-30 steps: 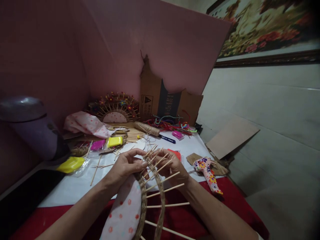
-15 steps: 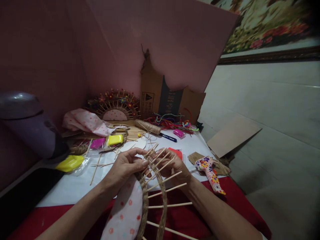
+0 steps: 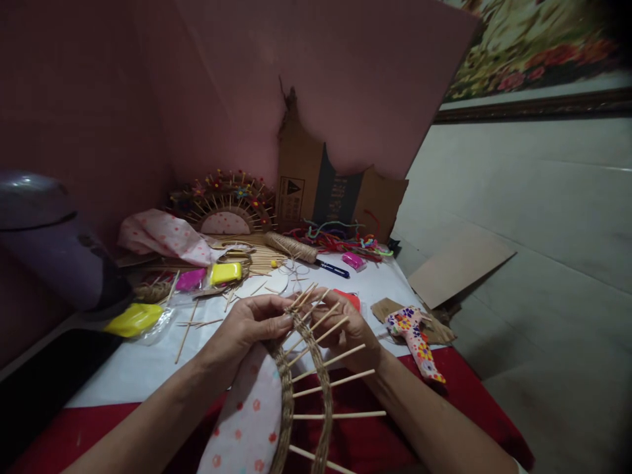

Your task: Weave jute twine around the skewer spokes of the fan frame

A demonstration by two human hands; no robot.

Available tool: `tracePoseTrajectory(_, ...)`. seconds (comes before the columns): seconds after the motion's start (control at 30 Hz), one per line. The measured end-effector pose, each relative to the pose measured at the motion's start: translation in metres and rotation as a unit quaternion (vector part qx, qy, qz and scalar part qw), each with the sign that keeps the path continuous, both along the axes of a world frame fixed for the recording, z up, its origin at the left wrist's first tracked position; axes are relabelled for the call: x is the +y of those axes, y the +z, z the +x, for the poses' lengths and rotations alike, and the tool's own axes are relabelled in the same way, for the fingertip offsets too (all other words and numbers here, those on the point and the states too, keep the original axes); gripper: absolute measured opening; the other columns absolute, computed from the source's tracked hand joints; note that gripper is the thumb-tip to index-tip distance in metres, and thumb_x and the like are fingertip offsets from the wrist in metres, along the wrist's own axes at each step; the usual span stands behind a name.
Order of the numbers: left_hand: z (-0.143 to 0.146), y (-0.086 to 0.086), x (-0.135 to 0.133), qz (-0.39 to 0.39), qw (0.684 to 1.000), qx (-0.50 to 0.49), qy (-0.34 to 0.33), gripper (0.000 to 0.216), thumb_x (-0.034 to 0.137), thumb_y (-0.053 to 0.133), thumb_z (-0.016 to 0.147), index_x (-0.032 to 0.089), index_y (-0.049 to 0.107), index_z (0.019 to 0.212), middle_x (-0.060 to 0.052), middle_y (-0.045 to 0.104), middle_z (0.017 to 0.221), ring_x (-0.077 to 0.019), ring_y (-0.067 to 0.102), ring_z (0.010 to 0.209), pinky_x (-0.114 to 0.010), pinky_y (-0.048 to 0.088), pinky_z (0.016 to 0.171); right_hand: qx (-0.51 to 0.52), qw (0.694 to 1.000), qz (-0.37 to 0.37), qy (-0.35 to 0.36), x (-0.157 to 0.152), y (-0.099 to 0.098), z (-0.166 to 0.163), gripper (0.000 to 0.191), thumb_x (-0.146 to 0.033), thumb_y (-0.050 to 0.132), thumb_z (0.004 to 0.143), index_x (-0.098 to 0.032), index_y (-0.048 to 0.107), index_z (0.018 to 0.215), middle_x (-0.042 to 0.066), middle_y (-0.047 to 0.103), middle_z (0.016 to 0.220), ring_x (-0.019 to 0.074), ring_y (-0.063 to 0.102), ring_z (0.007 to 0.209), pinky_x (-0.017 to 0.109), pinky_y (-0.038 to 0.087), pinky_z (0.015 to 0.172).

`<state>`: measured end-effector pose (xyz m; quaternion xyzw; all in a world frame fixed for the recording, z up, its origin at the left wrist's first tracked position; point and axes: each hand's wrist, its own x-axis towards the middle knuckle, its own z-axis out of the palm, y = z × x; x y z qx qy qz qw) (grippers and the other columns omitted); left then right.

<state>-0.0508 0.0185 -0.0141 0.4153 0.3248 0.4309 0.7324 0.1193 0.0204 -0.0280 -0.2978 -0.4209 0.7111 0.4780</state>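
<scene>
A half-round woven piece (image 3: 245, 421) leans toward me, its white cloth centre dotted with red flowers. Thin wooden sticks fan out from its curved edge, and two bands of brown twine run between them. My left hand (image 3: 259, 324) pinches the piece's upper end, thumb on the twine band. Beyond the sticks, my right hand (image 3: 348, 332) has its fingers bent at the same upper end, close to the stick tips. Whatever its fingertips hold is partly hidden behind the sticks; it could be the twine.
A twine roll (image 3: 291, 247) lies near a blue cutter (image 3: 332, 268). A flower-patterned glue gun (image 3: 417, 339) rests on cardboard at right. Clay packets (image 3: 226, 272), loose sticks and a purple bottle (image 3: 64, 243) stand left. Behind is a finished-looking fan piece (image 3: 224, 207).
The woven piece has turned slightly, its sticks shifting a little. My right hand has moved slightly while staying at the upper end; my left hand keeps its pinch.
</scene>
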Motion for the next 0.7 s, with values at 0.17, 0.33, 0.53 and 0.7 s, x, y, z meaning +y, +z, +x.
tracePoseTrajectory(0.17, 0.0034, 0.0040, -0.0016, 0.000, 1.000, 0.000, 0.007, 0.015, 0.012, 0.071, 0.061, 0.011, 0.068, 0.075, -0.001, 0.064, 0.061, -0.0046, 0.052, 0.053, -0.012, 0.039, 0.052, 0.023, 1.000, 0.008, 0.019, 0.0006, -0.0030, -0.0004, 0.024, -0.019, 0.068, 0.065, -0.019, 0.056, 0.085, -0.007, 0.042, 0.054, 0.0014, 0.021, 0.038, 0.017, 0.013, 0.037)
tracePoseTrajectory(0.33, 0.0051, 0.0071, -0.0036, -0.016, 1.000, 0.003, 0.017, 0.015, 0.011, 0.072, 0.059, 0.013, 0.069, 0.073, -0.003, 0.068, 0.067, -0.0084, 0.059, 0.059, -0.014, 0.044, 0.057, 0.038, 0.999, 0.022, 0.026, 0.0004, -0.0026, -0.0017, 0.018, -0.016, 0.067, 0.067, -0.021, 0.054, 0.080, -0.009, 0.037, 0.053, 0.0016, 0.018, 0.038, 0.018, 0.018, 0.040)
tracePoseTrajectory(0.53, 0.0067, 0.0076, -0.0041, -0.023, 0.999, 0.014, 0.033, 0.016, 0.012, 0.073, 0.057, 0.014, 0.069, 0.072, -0.004, 0.070, 0.068, -0.0112, 0.062, 0.059, -0.017, 0.046, 0.057, 0.031, 0.999, 0.020, 0.035, 0.0012, -0.0025, -0.0011, 0.019, -0.017, 0.067, 0.065, -0.021, 0.055, 0.078, -0.009, 0.034, 0.052, 0.0032, 0.023, 0.040, 0.018, 0.024, 0.042)
tracePoseTrajectory(0.7, 0.0074, 0.0072, -0.0033, -0.035, 0.999, 0.012, 0.033, 0.017, 0.012, 0.074, 0.056, 0.012, 0.068, 0.071, -0.004, 0.069, 0.065, -0.0080, 0.060, 0.057, -0.013, 0.044, 0.055, 0.025, 0.999, 0.013, 0.035, 0.0015, -0.0020, 0.0005, 0.021, -0.017, 0.067, 0.063, -0.021, 0.055, 0.081, -0.008, 0.039, 0.053, 0.0039, 0.027, 0.040, 0.018, 0.023, 0.042)
